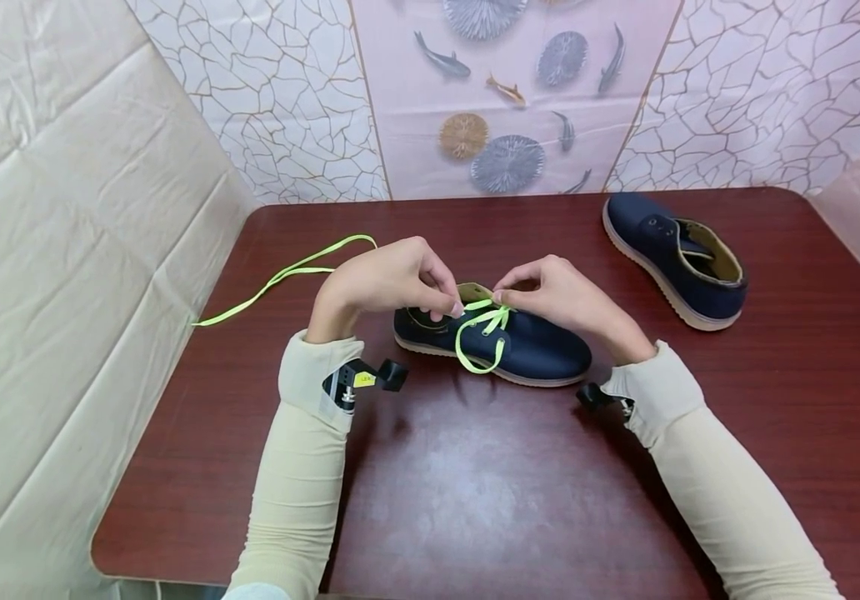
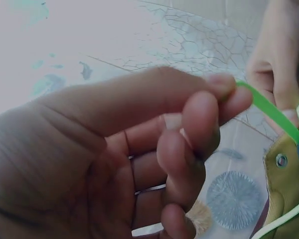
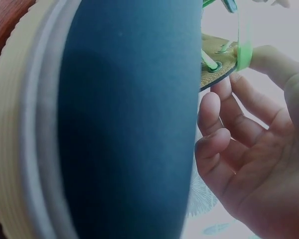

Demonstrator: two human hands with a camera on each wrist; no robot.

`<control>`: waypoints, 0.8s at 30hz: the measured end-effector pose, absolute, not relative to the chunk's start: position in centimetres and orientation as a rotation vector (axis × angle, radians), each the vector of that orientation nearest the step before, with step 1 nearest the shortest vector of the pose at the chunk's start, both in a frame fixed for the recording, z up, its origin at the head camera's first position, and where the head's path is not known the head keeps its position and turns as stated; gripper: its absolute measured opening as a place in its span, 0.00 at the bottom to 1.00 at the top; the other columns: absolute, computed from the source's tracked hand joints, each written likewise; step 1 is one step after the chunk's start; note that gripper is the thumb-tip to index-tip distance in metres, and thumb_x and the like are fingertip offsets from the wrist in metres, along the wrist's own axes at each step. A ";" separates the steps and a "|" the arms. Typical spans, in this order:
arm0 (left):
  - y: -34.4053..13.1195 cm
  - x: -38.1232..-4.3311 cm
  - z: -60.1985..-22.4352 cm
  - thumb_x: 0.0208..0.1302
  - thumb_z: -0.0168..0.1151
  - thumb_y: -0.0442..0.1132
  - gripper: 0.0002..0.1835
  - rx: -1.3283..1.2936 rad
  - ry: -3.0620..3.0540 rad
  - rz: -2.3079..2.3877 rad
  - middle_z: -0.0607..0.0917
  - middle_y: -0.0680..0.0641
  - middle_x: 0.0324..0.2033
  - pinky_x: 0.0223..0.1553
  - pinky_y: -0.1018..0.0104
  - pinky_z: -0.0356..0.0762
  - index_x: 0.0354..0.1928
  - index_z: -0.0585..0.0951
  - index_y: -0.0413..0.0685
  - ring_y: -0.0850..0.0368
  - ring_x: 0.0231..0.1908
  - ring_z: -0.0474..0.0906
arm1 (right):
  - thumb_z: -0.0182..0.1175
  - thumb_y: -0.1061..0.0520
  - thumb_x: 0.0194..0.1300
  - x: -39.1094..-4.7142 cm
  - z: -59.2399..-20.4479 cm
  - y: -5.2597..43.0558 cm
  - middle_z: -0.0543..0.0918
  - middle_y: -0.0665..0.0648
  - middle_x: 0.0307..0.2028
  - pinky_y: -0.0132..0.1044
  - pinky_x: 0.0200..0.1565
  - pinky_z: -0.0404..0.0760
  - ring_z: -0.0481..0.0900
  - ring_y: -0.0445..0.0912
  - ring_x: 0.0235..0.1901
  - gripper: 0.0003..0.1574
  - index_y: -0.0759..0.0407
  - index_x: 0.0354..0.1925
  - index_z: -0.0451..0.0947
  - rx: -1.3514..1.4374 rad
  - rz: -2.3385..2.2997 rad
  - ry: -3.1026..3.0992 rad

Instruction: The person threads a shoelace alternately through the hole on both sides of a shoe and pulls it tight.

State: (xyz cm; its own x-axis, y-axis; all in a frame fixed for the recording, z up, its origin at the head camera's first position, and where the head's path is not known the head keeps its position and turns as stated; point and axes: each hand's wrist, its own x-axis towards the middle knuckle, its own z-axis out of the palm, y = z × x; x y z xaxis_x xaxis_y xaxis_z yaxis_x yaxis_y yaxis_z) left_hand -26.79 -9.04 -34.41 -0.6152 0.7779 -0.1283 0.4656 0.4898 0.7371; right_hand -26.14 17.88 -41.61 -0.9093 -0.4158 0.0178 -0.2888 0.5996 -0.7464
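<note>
A navy shoe (image 1: 542,342) lies on its sole at mid-table, toe to the right. Bright green shoelace (image 1: 478,368) runs through its eyelets, one loop hanging over the near side. My left hand (image 1: 400,275) is above the heel end, pinching the lace (image 2: 271,107) between thumb and fingertips; in the left wrist view it stretches toward the shoe. My right hand (image 1: 561,292) reaches over the far side and pinches the tan-lined eyelet flap (image 3: 226,59), thumb against the lace and fingers behind. The toe hides part of the grip in the right wrist view.
Another navy shoe (image 1: 640,237), without lace in its visible eyelets, sits at the back right. A loose stretch of green lace (image 1: 231,313) lies at the back left of the dark red table (image 1: 475,492). Patterned cloth (image 1: 310,100) hangs behind the table.
</note>
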 end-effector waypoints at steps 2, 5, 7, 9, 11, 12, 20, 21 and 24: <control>-9.2 -26.7 -34.3 0.67 0.73 0.38 0.08 1.054 2.254 0.975 0.84 0.41 0.23 0.29 0.69 0.66 0.32 0.90 0.41 0.62 0.29 0.73 | 0.67 0.54 0.71 -26.0 -41.6 17.8 0.91 0.52 0.42 0.33 0.41 0.75 0.81 0.46 0.45 0.10 0.54 0.46 0.92 -0.578 -1.210 2.661; -9.3 -26.6 -34.1 0.67 0.72 0.37 0.08 1.098 2.194 1.036 0.84 0.37 0.24 0.29 0.69 0.66 0.34 0.90 0.39 0.62 0.29 0.73 | 0.67 0.54 0.71 -26.0 -41.6 17.8 0.91 0.53 0.42 0.33 0.42 0.75 0.80 0.46 0.45 0.10 0.55 0.46 0.92 -0.566 -1.225 2.656; -9.4 -26.5 -34.0 0.67 0.72 0.37 0.07 1.127 2.160 1.071 0.83 0.36 0.24 0.29 0.69 0.67 0.35 0.90 0.38 0.61 0.29 0.73 | 0.67 0.54 0.71 -26.0 -41.6 17.8 0.91 0.53 0.41 0.33 0.42 0.75 0.80 0.46 0.45 0.10 0.54 0.45 0.92 -0.563 -1.227 2.657; -9.5 -26.4 -33.8 0.67 0.72 0.36 0.07 1.157 2.134 1.101 0.83 0.36 0.24 0.30 0.68 0.67 0.35 0.90 0.38 0.60 0.29 0.74 | 0.67 0.54 0.71 -26.1 -41.6 17.8 0.91 0.52 0.41 0.33 0.42 0.75 0.80 0.46 0.45 0.09 0.54 0.45 0.92 -0.563 -1.229 2.657; -9.6 -26.3 -33.8 0.67 0.72 0.36 0.07 1.182 2.105 1.133 0.82 0.37 0.23 0.30 0.68 0.68 0.34 0.90 0.38 0.59 0.29 0.74 | 0.67 0.54 0.71 -26.1 -41.7 17.7 0.91 0.52 0.41 0.33 0.43 0.75 0.80 0.46 0.45 0.09 0.53 0.45 0.92 -0.563 -1.234 2.652; -9.7 -26.3 -33.8 0.67 0.71 0.36 0.07 1.190 2.090 1.152 0.82 0.39 0.23 0.30 0.68 0.68 0.34 0.90 0.38 0.59 0.28 0.73 | 0.67 0.54 0.71 -26.1 -41.7 17.7 0.91 0.52 0.41 0.33 0.43 0.75 0.81 0.45 0.45 0.09 0.53 0.44 0.92 -0.563 -1.234 2.651; -10.2 -26.0 -33.4 0.65 0.70 0.35 0.04 1.217 2.021 1.328 0.83 0.49 0.24 0.30 0.65 0.71 0.35 0.91 0.43 0.53 0.27 0.73 | 0.68 0.54 0.71 -26.2 -41.7 17.7 0.91 0.52 0.40 0.32 0.43 0.75 0.81 0.46 0.45 0.09 0.54 0.45 0.92 -0.557 -1.227 2.663; -10.3 -26.0 -33.3 0.65 0.70 0.35 0.04 1.217 2.023 1.357 0.83 0.48 0.24 0.31 0.65 0.73 0.35 0.91 0.43 0.51 0.27 0.74 | 0.68 0.54 0.70 -26.2 -41.7 17.7 0.91 0.52 0.40 0.32 0.42 0.75 0.81 0.46 0.45 0.09 0.54 0.45 0.92 -0.556 -1.226 2.667; -10.3 -25.8 -33.3 0.66 0.70 0.35 0.05 1.193 2.002 1.479 0.84 0.46 0.25 0.33 0.62 0.76 0.36 0.90 0.40 0.46 0.29 0.76 | 0.68 0.54 0.70 -26.2 -41.8 17.7 0.91 0.53 0.40 0.32 0.42 0.74 0.81 0.48 0.45 0.09 0.55 0.45 0.92 -0.547 -1.225 2.676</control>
State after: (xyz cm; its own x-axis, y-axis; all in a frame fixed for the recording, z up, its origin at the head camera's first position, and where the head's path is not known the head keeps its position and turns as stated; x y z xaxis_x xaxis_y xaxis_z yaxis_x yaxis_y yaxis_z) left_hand -25.79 -10.33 -33.30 -0.5676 0.8042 0.1762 0.4048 0.0863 0.9103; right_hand -26.16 17.68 -41.78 -0.9226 -0.3855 0.0166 -0.2645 0.6006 -0.7545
